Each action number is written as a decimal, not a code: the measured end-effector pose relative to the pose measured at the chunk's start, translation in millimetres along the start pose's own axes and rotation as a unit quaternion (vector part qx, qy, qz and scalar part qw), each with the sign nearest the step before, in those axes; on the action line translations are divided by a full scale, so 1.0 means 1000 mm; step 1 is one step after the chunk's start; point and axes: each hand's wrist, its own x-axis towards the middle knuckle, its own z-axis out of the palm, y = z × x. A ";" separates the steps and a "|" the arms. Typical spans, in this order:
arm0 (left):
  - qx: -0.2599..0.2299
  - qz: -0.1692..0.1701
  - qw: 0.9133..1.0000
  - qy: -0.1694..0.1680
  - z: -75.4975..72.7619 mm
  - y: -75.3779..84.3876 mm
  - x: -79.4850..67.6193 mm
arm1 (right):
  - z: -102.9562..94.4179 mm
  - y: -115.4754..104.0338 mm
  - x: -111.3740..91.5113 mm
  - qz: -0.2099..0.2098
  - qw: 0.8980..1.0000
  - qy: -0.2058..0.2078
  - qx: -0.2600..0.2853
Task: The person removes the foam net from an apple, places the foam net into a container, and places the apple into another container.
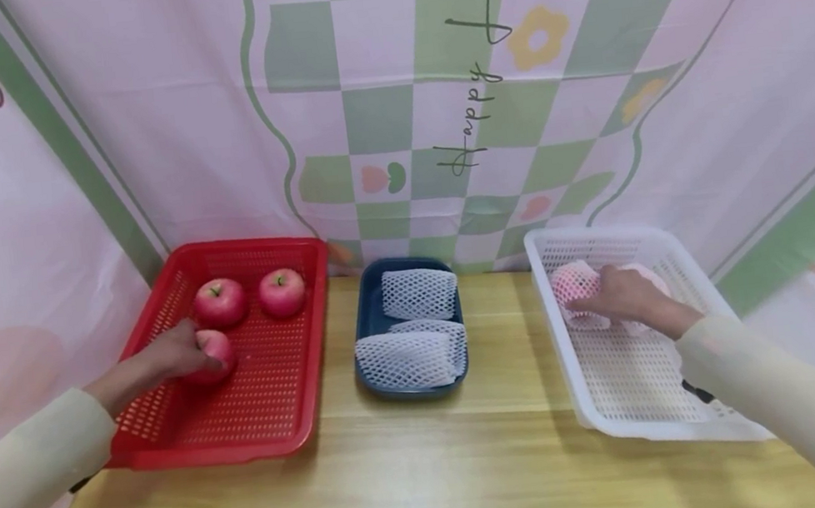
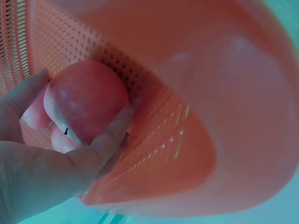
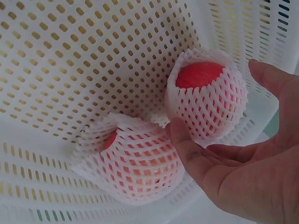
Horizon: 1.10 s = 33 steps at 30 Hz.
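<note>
Inside the red basket (image 1: 286, 419), my left hand (image 1: 180, 351) holds a red apple (image 2: 88, 100), thumb on one side and fingers on the other. Two more apples, one at left (image 1: 220, 303) and one at right (image 1: 282, 292), sit behind it. My right hand (image 1: 627, 296) reaches into the white basket (image 1: 584, 385). In the right wrist view, its thumb and fingers are spread beside an apple in a white foam net (image 3: 210, 102), the thumb apart from it. Another netted apple (image 3: 140, 163) lies alongside, near the index fingertip.
Between the baskets, a dark blue tray (image 1: 377, 316) carries several white foam nets (image 1: 408, 360). All three containers stand on a wooden table (image 1: 432, 469). A patterned cloth (image 1: 377, 123) hangs behind the table and at its sides.
</note>
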 end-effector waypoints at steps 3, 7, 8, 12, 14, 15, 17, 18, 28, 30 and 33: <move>0.010 0.012 1.000 0.001 -0.002 0.002 -0.001 | 0.003 0.000 0.002 0.000 1.000 -0.004 0.012; 0.021 0.015 1.000 -0.002 -0.004 0.005 -0.001 | 0.007 -0.001 0.006 -0.001 1.000 -0.006 0.023; 0.024 0.014 1.000 -0.002 -0.004 0.006 -0.001 | 0.007 -0.001 0.007 -0.002 1.000 -0.004 0.025; 0.026 0.012 1.000 -0.004 -0.005 0.007 0.000 | 0.011 0.000 0.013 -0.004 1.000 0.000 0.026; 0.027 0.018 0.999 -0.003 -0.005 0.006 0.000 | 0.013 0.000 0.016 -0.004 1.000 -0.001 0.029; 0.031 0.022 0.999 0.000 -0.005 0.005 0.000 | 0.013 0.000 0.017 -0.003 1.000 -0.002 0.030; 0.034 0.025 0.999 0.005 -0.005 0.005 0.000 | 0.014 -0.001 0.019 -0.002 1.000 -0.002 0.028; 0.037 0.027 0.999 0.008 -0.005 0.005 0.000 | 0.015 -0.001 0.020 0.000 1.000 -0.004 0.031; 0.040 0.051 0.997 0.041 -0.007 0.007 -0.004 | 0.020 0.000 0.031 0.009 0.996 -0.017 0.087; 0.042 0.051 0.997 0.044 -0.007 0.008 -0.004 | 0.022 0.001 0.033 0.013 0.994 -0.015 0.109; 0.047 0.051 0.996 0.053 -0.007 0.009 -0.003 | 0.025 0.001 0.034 0.024 0.991 -0.007 0.133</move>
